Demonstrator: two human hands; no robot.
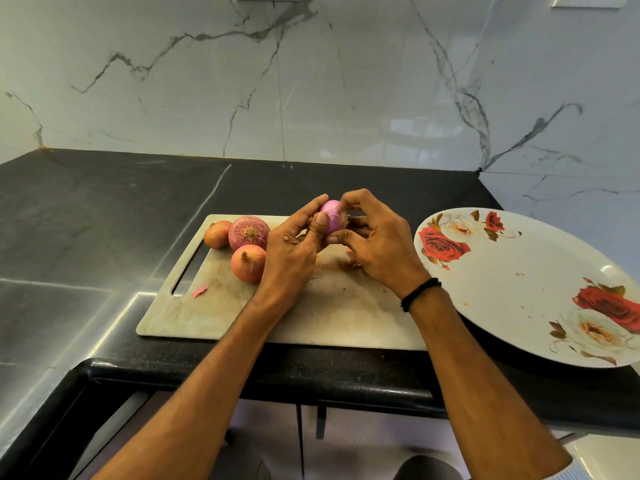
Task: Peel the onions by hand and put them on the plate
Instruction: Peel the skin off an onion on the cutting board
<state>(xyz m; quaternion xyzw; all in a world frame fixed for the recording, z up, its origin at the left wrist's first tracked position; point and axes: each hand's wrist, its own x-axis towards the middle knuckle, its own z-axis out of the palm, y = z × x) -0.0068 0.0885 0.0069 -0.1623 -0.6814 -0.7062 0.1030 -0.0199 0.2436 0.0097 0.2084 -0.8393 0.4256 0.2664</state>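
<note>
A pale purple onion (331, 216) is held above the beige cutting board (221, 306) between both hands. My left hand (294, 247) grips its left side with thumb and fingers. My right hand (377, 244) holds its right side, with fingertips pinching at the top of the onion. Three unpeeled onions lie on the board's far left: a small orange one (216, 233), a larger red one (248, 231) and an orange one (247, 263) nearer me. The white plate (519, 289) with red rose prints lies to the right, with no onion on it.
Bits of peel lie on the board, one pink scrap (200, 291) near the handle slot and some (351, 263) under my right hand. The black counter (86, 216) runs left and back to a marble wall. Its front edge is just below the board.
</note>
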